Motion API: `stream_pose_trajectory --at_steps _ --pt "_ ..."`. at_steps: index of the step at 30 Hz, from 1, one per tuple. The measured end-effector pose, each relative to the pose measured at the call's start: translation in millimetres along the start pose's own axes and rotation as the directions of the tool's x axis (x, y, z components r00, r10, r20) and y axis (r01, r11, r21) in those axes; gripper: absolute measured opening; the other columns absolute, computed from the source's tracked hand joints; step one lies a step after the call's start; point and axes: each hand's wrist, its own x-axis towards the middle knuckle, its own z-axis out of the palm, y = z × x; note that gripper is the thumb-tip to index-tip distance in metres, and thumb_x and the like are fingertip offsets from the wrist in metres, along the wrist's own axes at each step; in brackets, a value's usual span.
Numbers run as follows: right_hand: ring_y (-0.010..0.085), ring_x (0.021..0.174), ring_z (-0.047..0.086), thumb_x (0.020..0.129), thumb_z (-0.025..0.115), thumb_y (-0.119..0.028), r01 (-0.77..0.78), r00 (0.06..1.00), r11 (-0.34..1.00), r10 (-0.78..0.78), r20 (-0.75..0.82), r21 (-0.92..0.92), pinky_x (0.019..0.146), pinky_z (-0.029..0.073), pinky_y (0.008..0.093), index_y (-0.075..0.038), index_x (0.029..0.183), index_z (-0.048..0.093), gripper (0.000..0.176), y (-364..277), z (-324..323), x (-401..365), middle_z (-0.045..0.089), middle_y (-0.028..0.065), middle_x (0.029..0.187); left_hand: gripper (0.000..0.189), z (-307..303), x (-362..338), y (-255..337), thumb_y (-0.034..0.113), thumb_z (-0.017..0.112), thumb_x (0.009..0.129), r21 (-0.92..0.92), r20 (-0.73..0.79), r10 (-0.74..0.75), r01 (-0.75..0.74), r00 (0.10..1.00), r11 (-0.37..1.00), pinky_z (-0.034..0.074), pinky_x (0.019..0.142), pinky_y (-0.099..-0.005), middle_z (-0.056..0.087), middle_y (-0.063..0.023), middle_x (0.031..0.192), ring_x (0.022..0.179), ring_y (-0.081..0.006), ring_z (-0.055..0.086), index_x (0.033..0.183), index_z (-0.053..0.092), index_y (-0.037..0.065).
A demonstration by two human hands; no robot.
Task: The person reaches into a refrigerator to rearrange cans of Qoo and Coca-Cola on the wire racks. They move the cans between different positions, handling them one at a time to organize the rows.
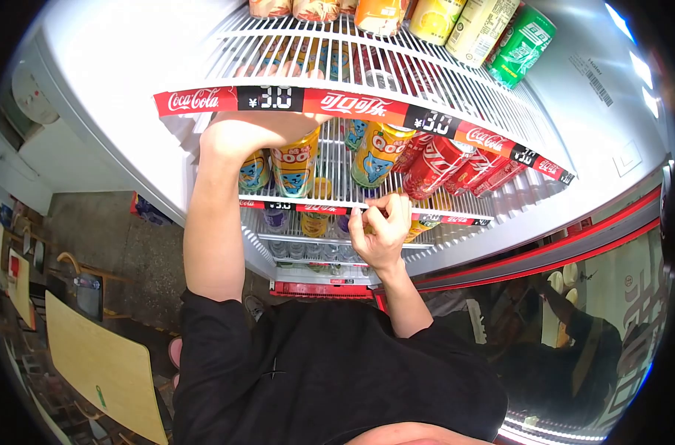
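White walls of the fridge point(100, 44) surround an upper shelf point(426, 74) and a lower shelf point(330, 201) fronted by a price strip point(460, 220). The left hand point(270, 127) reaches beneath the upper shelf; its fingers are partly hidden, so its hold cannot be told. The right hand point(382, 231) has fingers curled in at the strip, seemingly touching; whether they pinch it is unclear. Qoo cans point(382, 156) stand on the lower shelf: a wrist swing could topple them, a tug could loosen the strip.
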Motion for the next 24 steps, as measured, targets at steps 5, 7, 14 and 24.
stream_pose_trajectory --at_steps 5,7,14,24 --pt "0.0279 0.078 0.054 0.072 0.080 -0.010 0.001 1.000 1.000 -0.001 0.001 -0.002 0.069 0.040 0.0417 -0.009 0.061 0.055 0.028 0 0 0 0.060 0.0085 0.084 0.031 7 1 2 0.042 0.056 0.103 -0.013 -0.023 -0.051 0.050 0.998 0.999 0.053 0.077 -0.0412 0.064 -0.0091 0.086 0.083 -0.0261 0.066 0.097 0.057 0.012" --pt "0.0279 0.078 0.054 0.072 0.080 -0.010 0.002 1.000 1.000 -0.002 -0.001 -0.001 0.069 0.040 0.0416 -0.009 0.061 0.055 0.028 0 0 0 0.060 0.0084 0.083 0.031 7 3 -1 0.043 0.056 0.103 -0.094 0.088 -0.085 0.093 0.992 0.991 0.053 0.078 -0.0410 0.064 -0.0093 0.086 0.084 -0.0261 0.066 0.098 0.058 0.012" --pt "0.0279 0.078 0.054 0.073 0.080 -0.010 -0.003 1.000 1.000 0.003 0.003 -0.002 0.070 0.040 0.0418 -0.009 0.062 0.055 0.027 0 1 -1 0.060 0.0082 0.084 0.031 11 5 -2 0.043 0.057 0.102 -0.135 0.189 -0.127 0.154 0.974 0.979 0.053 0.079 -0.0408 0.064 -0.0094 0.088 0.086 -0.0261 0.066 0.098 0.058 0.013" --pt "0.0279 0.078 0.054 0.073 0.080 -0.010 -0.001 1.000 1.000 0.001 0.003 0.003 0.070 0.039 0.0418 -0.010 0.062 0.055 0.028 0 0 -1 0.060 0.0080 0.084 0.029 11 -1 -3 0.041 0.054 0.103 -0.009 0.080 -0.048 0.049 0.996 0.999 0.053 0.085 -0.0408 0.064 -0.0089 0.094 0.092 -0.0258 0.066 0.104 0.059 0.013"
